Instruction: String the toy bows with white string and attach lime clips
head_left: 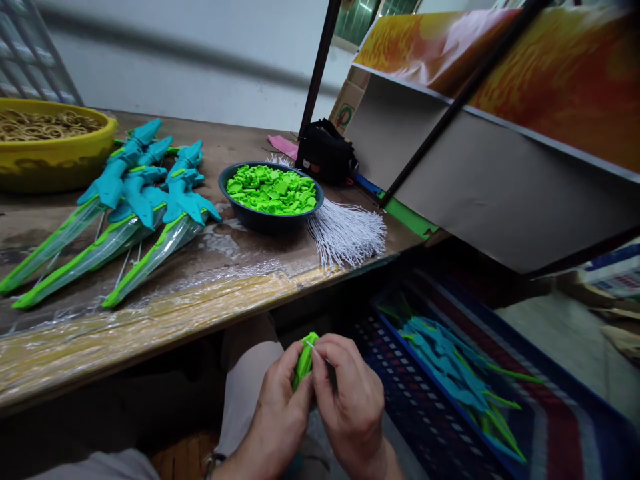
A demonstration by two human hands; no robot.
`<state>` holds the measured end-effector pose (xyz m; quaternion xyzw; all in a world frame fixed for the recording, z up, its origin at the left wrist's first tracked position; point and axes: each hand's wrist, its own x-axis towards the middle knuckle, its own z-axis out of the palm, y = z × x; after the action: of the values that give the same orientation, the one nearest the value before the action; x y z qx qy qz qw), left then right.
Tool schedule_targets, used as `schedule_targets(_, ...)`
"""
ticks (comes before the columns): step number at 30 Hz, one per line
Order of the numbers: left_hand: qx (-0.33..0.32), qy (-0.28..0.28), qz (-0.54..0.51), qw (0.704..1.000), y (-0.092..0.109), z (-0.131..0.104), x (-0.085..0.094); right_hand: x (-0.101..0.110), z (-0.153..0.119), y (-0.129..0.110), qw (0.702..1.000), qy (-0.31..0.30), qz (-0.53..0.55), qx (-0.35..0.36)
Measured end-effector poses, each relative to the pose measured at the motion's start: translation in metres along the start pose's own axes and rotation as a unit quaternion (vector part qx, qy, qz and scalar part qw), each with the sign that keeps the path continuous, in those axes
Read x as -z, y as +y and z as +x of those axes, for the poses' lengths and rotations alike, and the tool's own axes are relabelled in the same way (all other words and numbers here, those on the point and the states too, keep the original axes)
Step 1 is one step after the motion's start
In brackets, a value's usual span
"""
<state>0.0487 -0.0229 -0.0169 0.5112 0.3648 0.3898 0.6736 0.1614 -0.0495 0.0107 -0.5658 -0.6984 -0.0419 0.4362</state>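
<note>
Above my lap, my left hand [280, 415] grips a bright green plastic piece [305, 362], whose lower part is hidden by the fingers. My right hand [349, 393] pinches the end of a white string [311, 345] against the top of that piece. On the table ahead, a dark bowl [270, 222] holds many small green plastic parts [275, 189]. A bundle of white strings [347, 230] lies beside the bowl, its ends fanned toward the table edge. Several turquoise and green toy bows [143, 193] with clear film on their limbs lie to the left.
A yellow basin [55, 157] of rubber bands stands at the far left. Behind the bowl sits a black bag [325, 153]. A blue crate [395, 373] at the lower right holds more turquoise and green bows [450, 367]. A dark slanted frame [450, 110] borders the table's right side.
</note>
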Motion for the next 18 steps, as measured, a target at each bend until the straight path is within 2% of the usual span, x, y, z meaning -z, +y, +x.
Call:
schedule_targets(5,0.035,0.014,-0.015,0.999,0.003,-0.004,-0.001,-0.003,-0.002,0.001,0.998,-0.011,-0.055,-0.007)
schedule_targets(8,0.084,0.028,-0.128,0.988,0.008,-0.005,0.000,-0.003,-0.002,0.003,0.997,-0.012,-0.056,-0.046)
schedule_targets(10,0.113,0.053,-0.230,0.965,0.009,-0.002,0.001,-0.003,-0.001,0.003,0.997,-0.022,-0.035,-0.072)
schedule_targets(12,0.129,0.082,-0.279,0.948,0.008,0.003,0.001,-0.003,-0.001,0.002,0.994,-0.042,-0.012,-0.095)
schedule_targets(16,0.113,0.099,-0.221,0.964,0.007,0.014,-0.006,-0.001,-0.007,0.002,0.986,-0.085,0.058,-0.131)
schedule_targets(18,0.098,0.114,-0.170,0.974,0.011,0.017,-0.002,0.003,-0.014,0.006,0.981,-0.098,0.081,-0.148)
